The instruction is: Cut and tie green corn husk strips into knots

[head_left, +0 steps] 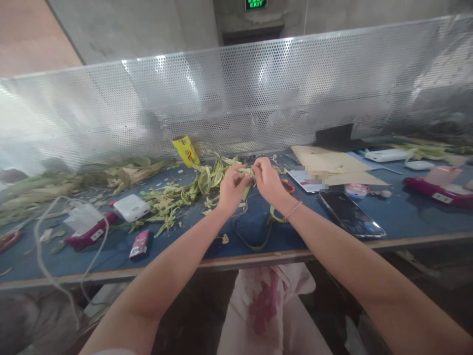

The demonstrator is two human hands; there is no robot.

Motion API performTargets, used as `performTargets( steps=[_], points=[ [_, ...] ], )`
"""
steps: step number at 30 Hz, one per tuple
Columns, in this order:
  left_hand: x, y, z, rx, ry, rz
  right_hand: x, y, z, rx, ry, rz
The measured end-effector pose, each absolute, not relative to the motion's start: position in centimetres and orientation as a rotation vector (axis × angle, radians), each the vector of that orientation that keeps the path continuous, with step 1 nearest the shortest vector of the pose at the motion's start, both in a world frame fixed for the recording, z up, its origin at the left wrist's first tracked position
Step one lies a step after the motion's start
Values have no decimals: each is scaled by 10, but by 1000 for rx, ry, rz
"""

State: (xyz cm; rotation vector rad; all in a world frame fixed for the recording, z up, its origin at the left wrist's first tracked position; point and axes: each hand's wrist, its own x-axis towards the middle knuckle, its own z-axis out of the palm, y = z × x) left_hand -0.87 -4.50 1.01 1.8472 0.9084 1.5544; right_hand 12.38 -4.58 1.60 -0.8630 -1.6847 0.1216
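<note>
My left hand (232, 190) and my right hand (269, 181) meet above the blue table, fingers pinched close together. Between them is a thin, pale-green leaf strip, mostly hidden by the fingers. A heap of curled green leaf strips (207, 180) lies beside and behind my left hand. Below the hands a long dark-green strip (254, 246) loops on the table. Near my right forearm, which wears a thin bracelet (293, 210), are a curved yellow-green strip (276, 215) and orange-red scissor handles (287, 186).
The blue table (207, 249) ends at a perforated metal screen (244, 98). Right of my hands lie a phone (351, 213), papers (332, 165) and a magenta device (438, 191). On the left are a white box (132, 207), a pink packet (139, 244), a cable (39, 236) and a yellow packet (186, 151).
</note>
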Motion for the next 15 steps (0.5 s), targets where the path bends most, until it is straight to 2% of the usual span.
performTargets(
  steps=[15],
  points=[
    [-11, -41, 15, 1793, 808, 1412, 132, -31, 12, -915, -1599, 164]
  ],
)
